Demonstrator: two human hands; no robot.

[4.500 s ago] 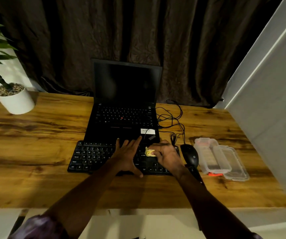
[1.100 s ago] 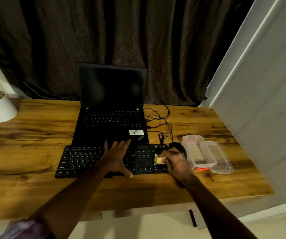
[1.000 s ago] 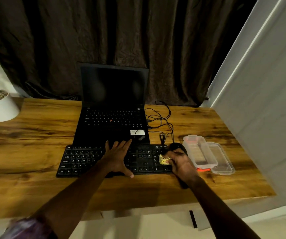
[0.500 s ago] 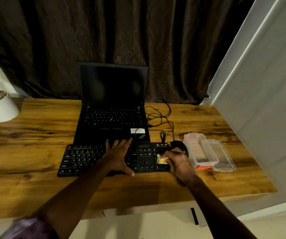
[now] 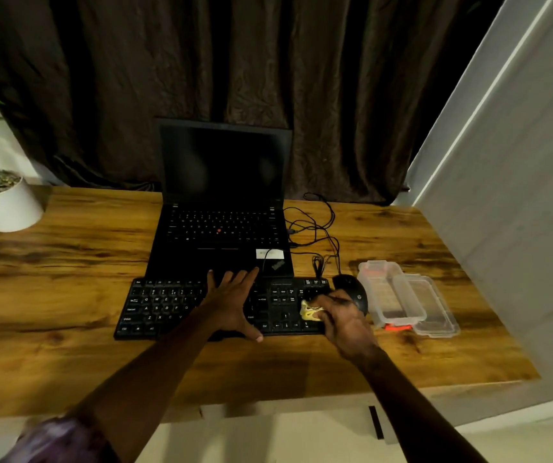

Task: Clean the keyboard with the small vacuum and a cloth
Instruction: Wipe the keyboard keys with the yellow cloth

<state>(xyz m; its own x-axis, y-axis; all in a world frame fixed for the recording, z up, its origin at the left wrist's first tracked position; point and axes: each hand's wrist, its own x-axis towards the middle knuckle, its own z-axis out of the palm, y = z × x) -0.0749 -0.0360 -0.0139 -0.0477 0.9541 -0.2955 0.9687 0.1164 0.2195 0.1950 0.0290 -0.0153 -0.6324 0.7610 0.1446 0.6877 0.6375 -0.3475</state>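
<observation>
So the keyboard (image 5: pixel 168 305) sits near the front of the wooden bench (image 5: pixel 51 262), with the open laptop (image 5: pixel 221 235) right behind it, pretty much touching its back edge. Left hand (image 5: pixel 231 302) lies flat on the middle keys, fingers straight and spread. Right hand (image 5: pixel 341 319) has its fingers curled round a small yellow cloth (image 5: pixel 310 310), pressed on the number-pad end.

That right end is crowded: a black mouse (image 5: pixel 351 289) sits just beside the keyboard against the right hand, then a clear plastic box (image 5: pixel 382 295) with its lid (image 5: pixel 435 305) lying next to it. Tangled cables (image 5: pixel 318 228) run behind the mouse. A white wall panel (image 5: pixel 518 195) closes off the bench's right edge.

The left is roomier, just bare wood out to a white plant pot (image 5: pixel 8 208) in the far corner. There's a strip of bare bench between the keyboard and the front edge.
</observation>
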